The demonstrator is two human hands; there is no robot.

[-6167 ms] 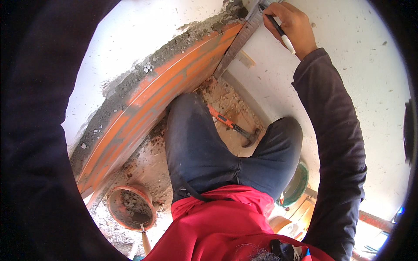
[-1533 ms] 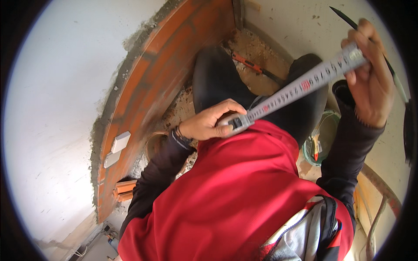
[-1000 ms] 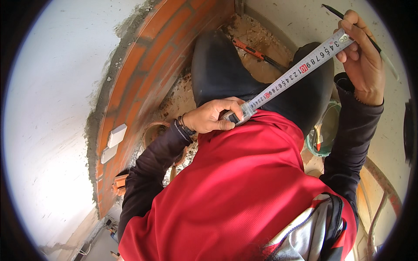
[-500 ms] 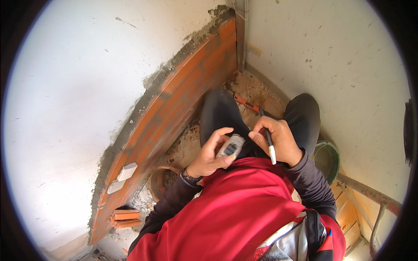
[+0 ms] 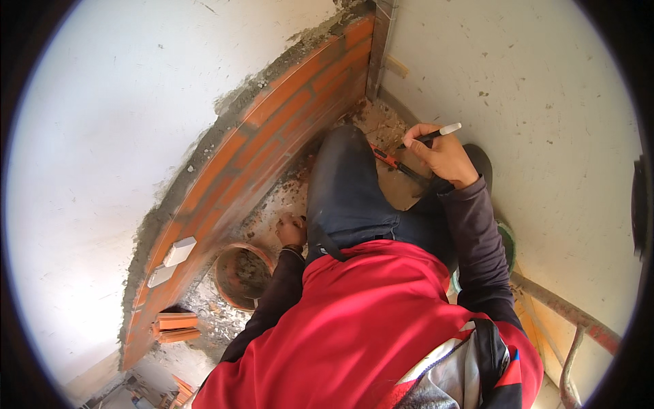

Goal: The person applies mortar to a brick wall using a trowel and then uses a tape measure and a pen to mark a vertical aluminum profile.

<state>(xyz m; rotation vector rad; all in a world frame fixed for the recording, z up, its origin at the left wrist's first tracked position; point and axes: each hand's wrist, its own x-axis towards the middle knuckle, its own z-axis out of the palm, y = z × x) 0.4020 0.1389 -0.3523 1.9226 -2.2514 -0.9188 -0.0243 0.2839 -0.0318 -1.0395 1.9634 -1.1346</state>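
My right hand [image 5: 444, 155] is closed around a marker [image 5: 429, 136] with a black barrel and a white end, held above my right knee. The white end points up toward the right wall. Low beside my left thigh, my left hand [image 5: 291, 230] has its fingers curled. A small dark part shows at its inner edge, but my leg and the fingers hide what it holds. Between my legs an orange-and-black long tool [image 5: 385, 157] lies on the floor, just below my right hand.
A low brick wall [image 5: 272, 129] with mortar along its top runs along the left. A round tub [image 5: 219, 273] stands near my left forearm, with stacked bricks [image 5: 177, 326] beyond it. Two white blocks [image 5: 180, 251] rest against the bricks. A metal frame [image 5: 569, 317] stands right.
My left hand has dropped from my lap to beside my left thigh, and the tape measure it held no longer shows. My right hand has moved forward with the marker, turning its white end up.
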